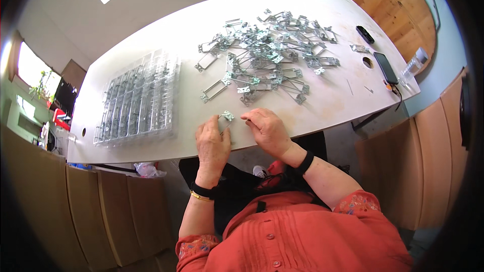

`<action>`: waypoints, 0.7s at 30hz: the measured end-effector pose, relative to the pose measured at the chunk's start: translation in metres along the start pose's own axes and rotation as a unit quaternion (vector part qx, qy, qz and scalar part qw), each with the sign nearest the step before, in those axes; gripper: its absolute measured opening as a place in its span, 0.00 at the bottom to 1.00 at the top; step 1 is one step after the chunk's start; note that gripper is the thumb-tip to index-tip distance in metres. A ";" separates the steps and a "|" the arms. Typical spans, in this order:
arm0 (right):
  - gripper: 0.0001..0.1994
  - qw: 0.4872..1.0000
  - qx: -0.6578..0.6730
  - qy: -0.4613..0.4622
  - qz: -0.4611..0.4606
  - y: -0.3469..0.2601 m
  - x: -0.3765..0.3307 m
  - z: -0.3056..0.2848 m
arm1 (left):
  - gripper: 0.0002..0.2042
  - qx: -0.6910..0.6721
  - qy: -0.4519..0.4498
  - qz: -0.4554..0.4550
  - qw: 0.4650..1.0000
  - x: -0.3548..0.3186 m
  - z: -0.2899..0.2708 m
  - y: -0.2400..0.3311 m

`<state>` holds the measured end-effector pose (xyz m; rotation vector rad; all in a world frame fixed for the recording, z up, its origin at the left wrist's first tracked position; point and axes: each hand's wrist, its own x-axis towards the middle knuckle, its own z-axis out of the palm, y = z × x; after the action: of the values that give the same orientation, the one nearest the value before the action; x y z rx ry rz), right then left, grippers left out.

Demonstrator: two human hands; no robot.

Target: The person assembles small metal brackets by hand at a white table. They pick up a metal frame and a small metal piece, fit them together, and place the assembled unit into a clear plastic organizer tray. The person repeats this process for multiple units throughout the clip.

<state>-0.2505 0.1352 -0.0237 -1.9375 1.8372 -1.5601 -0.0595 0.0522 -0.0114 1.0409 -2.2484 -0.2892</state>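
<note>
Close to the table's front edge, my left hand (213, 143) grips a small metal bracket (228, 116) between thumb and fingers. The bracket's perforated end sticks out past my fingertips; its rest is mostly covered by the hand. Just right of it, my right hand (268, 130) is closed in a pinch, apart from the bracket. What those fingertips hold, if anything, is too small to name. Beyond both hands spreads a loose pile of similar metal brackets (272, 50), wire-framed with punched end plates. A single bracket (214, 90) lies at the pile's near left edge.
Left on the white table (322, 116) sits a stack of clear plastic trays (136, 100) filled with metal parts. Along the right side are a phone (385, 68), a black device (364, 35), a clear bottle (416, 61) and a lone bracket (359, 49). Cardboard boxes (116, 211) flank me.
</note>
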 end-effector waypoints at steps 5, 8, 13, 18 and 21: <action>0.09 1.000 -0.019 -0.006 -0.005 0.000 0.000 -0.002 | 0.21 0.012 0.028 0.021 0.999 -0.003 0.002 -0.002; 0.09 1.000 -0.021 -0.006 -0.002 -0.002 0.001 -0.002 | 0.20 0.019 0.026 -0.007 0.999 -0.007 0.001 -0.002; 0.09 1.000 -0.012 -0.003 0.002 -0.004 0.002 -0.002 | 0.20 -0.006 0.039 -0.009 0.999 -0.009 0.003 -0.007; 0.08 0.999 0.031 0.009 0.033 -0.006 0.003 -0.003 | 0.21 -0.072 0.048 -0.005 0.996 -0.008 0.000 -0.004; 0.06 0.996 0.058 0.025 0.061 -0.006 0.001 -0.006 | 0.22 -0.123 0.037 0.021 0.991 -0.005 0.001 -0.002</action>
<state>-0.2504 0.1401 -0.0166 -1.7195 1.8025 -1.6508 -0.0559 0.0542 -0.0151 0.8599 -2.1027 -0.4897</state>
